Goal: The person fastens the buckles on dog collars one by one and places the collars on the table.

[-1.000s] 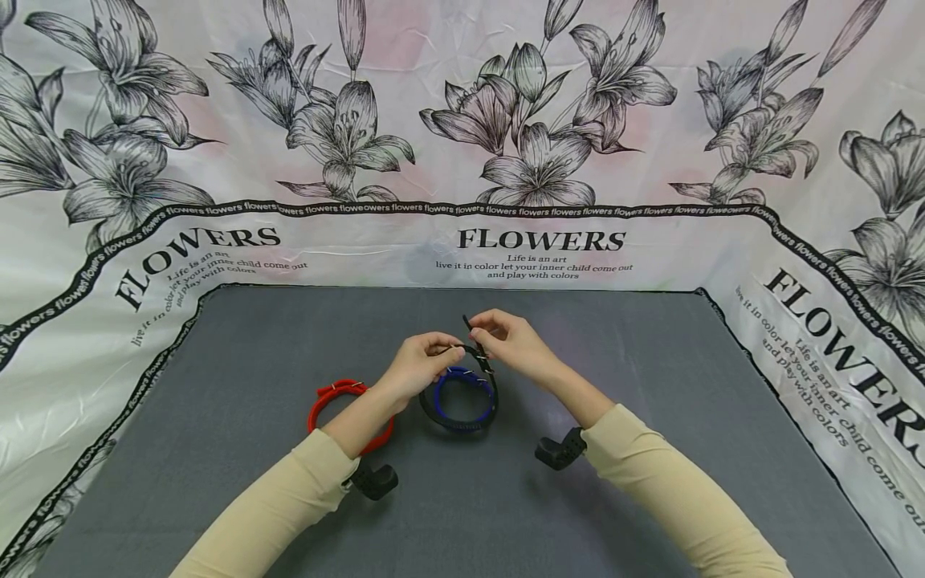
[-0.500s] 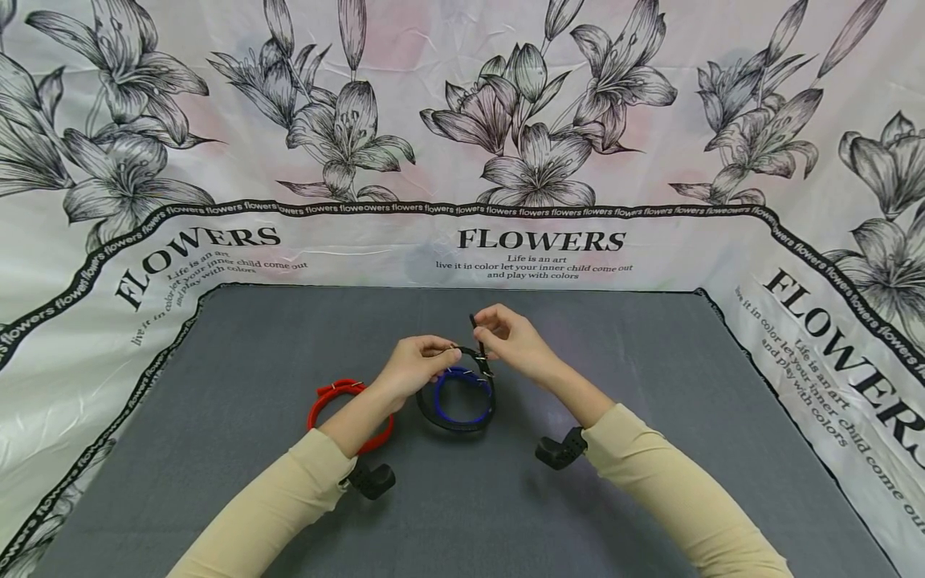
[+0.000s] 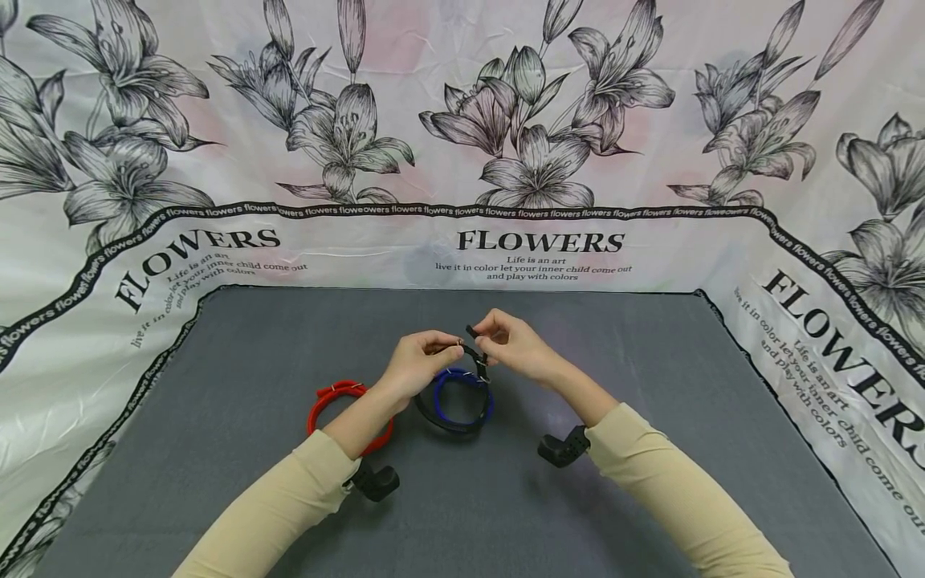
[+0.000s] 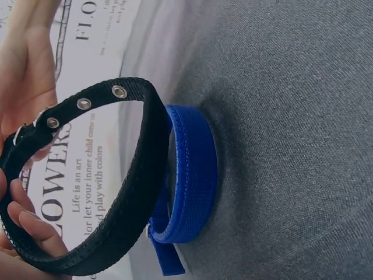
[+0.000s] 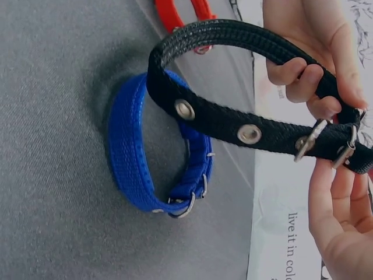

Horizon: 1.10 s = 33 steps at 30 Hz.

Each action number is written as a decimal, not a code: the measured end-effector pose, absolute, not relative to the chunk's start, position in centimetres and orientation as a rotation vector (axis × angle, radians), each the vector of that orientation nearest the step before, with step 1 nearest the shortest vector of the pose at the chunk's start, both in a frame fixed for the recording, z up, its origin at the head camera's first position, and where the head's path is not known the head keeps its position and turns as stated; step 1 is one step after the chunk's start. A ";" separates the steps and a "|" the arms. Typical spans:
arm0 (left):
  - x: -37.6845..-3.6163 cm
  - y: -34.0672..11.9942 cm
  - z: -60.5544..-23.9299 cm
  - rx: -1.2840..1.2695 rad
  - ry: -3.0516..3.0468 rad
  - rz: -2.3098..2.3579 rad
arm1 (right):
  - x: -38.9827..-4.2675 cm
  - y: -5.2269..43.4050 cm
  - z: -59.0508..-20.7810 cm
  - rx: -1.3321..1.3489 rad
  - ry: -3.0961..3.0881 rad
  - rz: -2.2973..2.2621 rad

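Observation:
Both hands hold a black collar (image 3: 454, 429) with metal eyelets just above the grey mat (image 3: 650, 401). My left hand (image 3: 450, 348) pinches the strap beside the silver buckle (image 5: 326, 143), its fingers (image 5: 303, 73) curled over the band. My right hand (image 3: 486, 335) pinches the strap's free end at the buckle. The black collar (image 4: 134, 192) forms a closed loop, seen also in the right wrist view as a black collar (image 5: 221, 122). Below it a blue collar (image 3: 439, 406) stands on edge on the mat; the same blue collar (image 4: 195, 175) (image 5: 125, 157) shows in both wrist views.
A red collar (image 3: 340, 397) lies on the mat to the left, partly behind my left forearm. A flower-printed cloth (image 3: 462, 160) rises behind and along both sides of the mat. Black camera mounts (image 3: 376, 482) sit under each wrist.
The strap's free end, which stuck up above my right fingers, now sits lower and shorter. Both hands have shifted only slightly; the blue and red collars have not moved.

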<state>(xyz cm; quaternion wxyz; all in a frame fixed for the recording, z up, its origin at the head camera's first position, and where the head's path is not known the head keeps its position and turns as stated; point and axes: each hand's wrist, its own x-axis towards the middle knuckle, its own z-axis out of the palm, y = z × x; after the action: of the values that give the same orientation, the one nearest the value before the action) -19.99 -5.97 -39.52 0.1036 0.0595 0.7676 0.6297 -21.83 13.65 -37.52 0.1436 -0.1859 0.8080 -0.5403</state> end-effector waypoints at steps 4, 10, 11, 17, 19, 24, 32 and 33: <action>-19.9 -5.8 -39.4 0.193 2.272 1.846 | -21.6 13.9 -37.3 -0.568 2.304 -1.533; -19.9 -5.6 -39.3 0.188 2.282 1.843 | -21.5 14.3 -37.1 -0.620 2.303 -1.476; -19.9 -5.6 -39.3 0.188 2.283 1.845 | -21.5 14.3 -37.1 -0.630 2.312 -1.460; -19.6 -5.4 -39.4 0.198 2.301 1.842 | -21.5 14.4 -37.0 -0.673 2.397 -1.339; -19.6 -5.4 -39.4 0.203 2.310 1.836 | -21.4 14.4 -37.0 -0.680 2.420 -1.306; -19.8 -5.5 -39.4 0.191 2.346 1.807 | -21.4 14.3 -37.1 -0.692 2.465 -1.271; -20.0 -5.8 -39.3 0.148 2.343 1.774 | -21.3 14.0 -37.5 -0.660 2.480 -1.318; -20.0 -5.8 -39.3 0.146 2.338 1.777 | -21.3 14.0 -37.5 -0.646 2.473 -1.327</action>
<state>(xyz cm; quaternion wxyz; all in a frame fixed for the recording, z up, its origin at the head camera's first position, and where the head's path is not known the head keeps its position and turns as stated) -19.97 -5.83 -39.35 0.1006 0.0494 0.7910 0.6014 -21.27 14.03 -37.50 0.1303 -0.2225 0.8514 -0.4568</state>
